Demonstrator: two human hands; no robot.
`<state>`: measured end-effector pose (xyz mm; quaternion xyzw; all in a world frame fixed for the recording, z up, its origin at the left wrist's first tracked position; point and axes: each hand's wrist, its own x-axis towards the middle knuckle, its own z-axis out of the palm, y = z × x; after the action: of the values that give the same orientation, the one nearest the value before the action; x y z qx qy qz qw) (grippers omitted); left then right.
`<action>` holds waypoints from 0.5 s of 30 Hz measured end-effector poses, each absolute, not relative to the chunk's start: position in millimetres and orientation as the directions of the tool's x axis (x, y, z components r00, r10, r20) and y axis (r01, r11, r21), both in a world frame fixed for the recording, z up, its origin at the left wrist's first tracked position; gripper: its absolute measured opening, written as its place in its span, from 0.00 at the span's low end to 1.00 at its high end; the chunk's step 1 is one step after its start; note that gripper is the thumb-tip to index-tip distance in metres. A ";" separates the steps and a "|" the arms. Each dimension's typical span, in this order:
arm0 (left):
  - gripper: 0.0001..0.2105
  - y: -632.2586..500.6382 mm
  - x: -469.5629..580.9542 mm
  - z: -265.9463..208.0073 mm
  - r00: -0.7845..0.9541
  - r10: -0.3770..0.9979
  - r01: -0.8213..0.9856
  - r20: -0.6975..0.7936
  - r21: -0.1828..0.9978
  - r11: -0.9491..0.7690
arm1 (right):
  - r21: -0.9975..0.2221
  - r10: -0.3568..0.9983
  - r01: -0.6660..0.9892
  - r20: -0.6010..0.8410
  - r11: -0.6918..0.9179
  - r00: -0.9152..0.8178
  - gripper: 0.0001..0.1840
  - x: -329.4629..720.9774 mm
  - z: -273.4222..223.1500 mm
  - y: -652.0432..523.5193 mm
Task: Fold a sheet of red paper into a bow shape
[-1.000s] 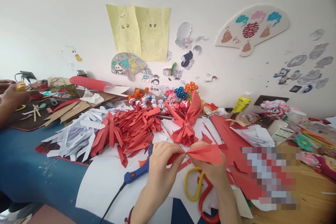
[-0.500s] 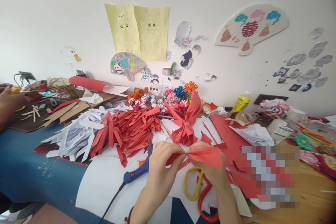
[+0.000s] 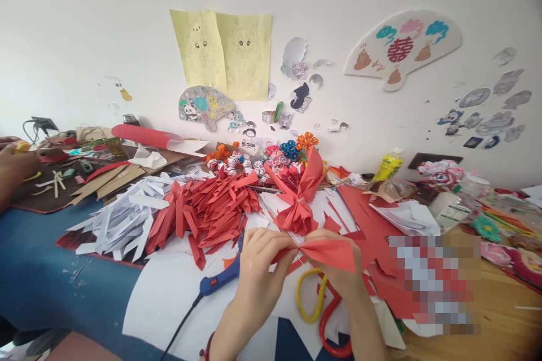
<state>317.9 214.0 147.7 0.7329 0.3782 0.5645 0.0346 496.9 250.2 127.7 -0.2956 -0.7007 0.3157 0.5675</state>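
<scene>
Between my two hands is a piece of red paper (image 3: 332,255), pinched narrow in the middle and flaring out to the right. My left hand (image 3: 265,262) grips it with thumb and forefinger at the pinched part. My right hand (image 3: 341,276) is closed on its flared side, with most of its fingers behind the paper. Just beyond my hands lies a red paper bow (image 3: 298,203) gathered with thin wire. A blue glue gun (image 3: 220,278) rests left of my left hand. Under my right wrist are scissors with yellow and red handles (image 3: 312,296).
Piles of white paper strips (image 3: 122,217) and red paper strips (image 3: 212,206) lie to the left. Red sheets (image 3: 372,231) spread to the right. A yellow bottle (image 3: 388,164) stands by the wall. At the far left, another person's hand (image 3: 17,163) holds something yellow.
My hands stay in nearly the same place with the red paper between them. Its flared end has shifted very slightly left and down. The view has moved a little.
</scene>
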 end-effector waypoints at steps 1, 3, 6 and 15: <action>0.07 213.3 317.8 147.9 0.077 0.592 0.526 0.802 0.472 -0.708 | -0.774 0.768 0.056 0.613 0.631 -0.185 0.04 496.4 128.2 250.4; 0.07 212.1 317.7 148.4 0.070 0.588 0.546 0.806 0.462 -0.699 | -0.778 0.772 0.062 0.604 0.625 -0.196 0.05 495.0 129.2 250.7; 0.07 210.6 317.6 149.6 0.063 0.581 0.559 0.811 0.454 -0.694 | -0.799 0.792 0.074 0.572 0.597 -0.215 0.06 493.4 130.3 251.2; 0.08 209.5 313.3 153.2 0.078 0.649 0.468 0.757 0.547 -0.694 | -0.768 0.751 0.057 0.605 0.638 -0.266 0.05 496.0 129.6 250.4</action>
<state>313.3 209.5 153.2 0.7299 0.3825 0.5607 0.0810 496.0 250.4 129.6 -0.2776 -0.7274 0.3221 0.5386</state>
